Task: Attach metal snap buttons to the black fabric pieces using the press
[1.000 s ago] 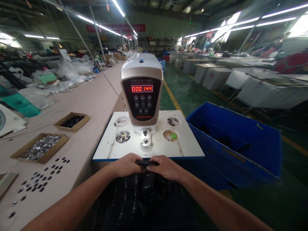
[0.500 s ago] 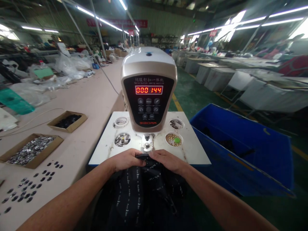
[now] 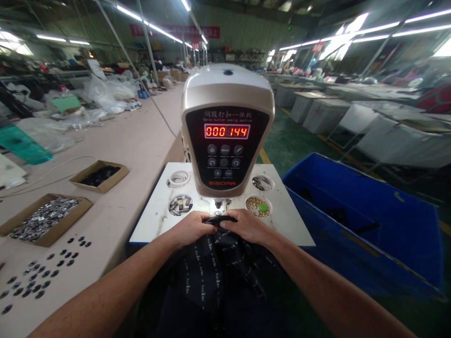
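My left hand (image 3: 196, 226) and my right hand (image 3: 246, 225) pinch the thick folded edge of a dark garment (image 3: 202, 270) between thumbs and fingers. The edge bows upward between them, just in front of the button machine's (image 3: 229, 136) lower die (image 3: 217, 214). Whether it touches the die, I cannot tell. Below the hands the garment hangs down, its lining printed with rows of small white lettering. The machine's punch (image 3: 218, 203) is above the edge. Its red display reads 000 144.
The white machine table (image 3: 151, 225) has round wells with metal parts and gold-coloured studs (image 3: 257, 205). On the left bench sit a carton of metal pieces (image 3: 45, 218), a carton of black pieces (image 3: 100, 176) and scattered dark discs (image 3: 35, 277). A blue bin (image 3: 387, 216) stands right.
Both hands have brought the garment's edge forward and up, closer to the die, which it now partly covers. The view has shifted slightly; the display reads the same.
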The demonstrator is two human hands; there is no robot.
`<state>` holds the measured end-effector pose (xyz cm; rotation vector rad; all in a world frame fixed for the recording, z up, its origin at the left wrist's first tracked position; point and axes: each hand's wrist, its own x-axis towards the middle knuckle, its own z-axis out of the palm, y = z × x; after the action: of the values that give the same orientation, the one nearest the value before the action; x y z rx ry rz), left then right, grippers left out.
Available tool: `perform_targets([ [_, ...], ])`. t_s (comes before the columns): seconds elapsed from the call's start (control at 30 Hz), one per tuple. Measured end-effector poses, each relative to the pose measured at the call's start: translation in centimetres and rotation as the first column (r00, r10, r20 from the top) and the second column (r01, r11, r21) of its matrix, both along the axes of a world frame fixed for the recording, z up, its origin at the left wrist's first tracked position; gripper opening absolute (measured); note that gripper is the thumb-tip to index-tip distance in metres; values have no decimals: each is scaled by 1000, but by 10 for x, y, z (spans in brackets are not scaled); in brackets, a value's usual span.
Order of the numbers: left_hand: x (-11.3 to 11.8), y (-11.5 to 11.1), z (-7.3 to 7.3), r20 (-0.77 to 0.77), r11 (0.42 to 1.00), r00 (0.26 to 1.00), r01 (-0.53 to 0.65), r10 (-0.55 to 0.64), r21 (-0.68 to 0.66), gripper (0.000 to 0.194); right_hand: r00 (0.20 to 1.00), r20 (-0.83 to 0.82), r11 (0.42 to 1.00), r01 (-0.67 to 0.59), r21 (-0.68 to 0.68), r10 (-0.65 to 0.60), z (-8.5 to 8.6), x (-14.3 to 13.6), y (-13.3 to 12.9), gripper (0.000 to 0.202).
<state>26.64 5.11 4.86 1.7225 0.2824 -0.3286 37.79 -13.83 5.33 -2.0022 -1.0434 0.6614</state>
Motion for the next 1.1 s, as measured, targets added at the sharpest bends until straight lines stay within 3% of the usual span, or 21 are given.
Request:
perform_targets([
  [0.2, 18, 7, 2, 7, 998, 999, -36, 36, 48, 19, 993, 114, 1000, 18, 3, -18, 2, 20, 13, 22],
  [0.53, 33, 15, -3, -1, 997, 997, -79, 79, -18, 26, 999, -22, 981, 36, 192, -33, -16, 41, 27, 18],
  [0.9, 41, 20, -12, -53, 991, 995, -93, 89, -92, 25, 998, -26, 982, 64, 180, -61, -19, 40, 30, 22],
  [1.1, 37, 22, -11, -68, 994, 996, -67, 61, -91, 31, 983, 47, 972, 167, 167, -177, -18, 30, 25, 28],
])
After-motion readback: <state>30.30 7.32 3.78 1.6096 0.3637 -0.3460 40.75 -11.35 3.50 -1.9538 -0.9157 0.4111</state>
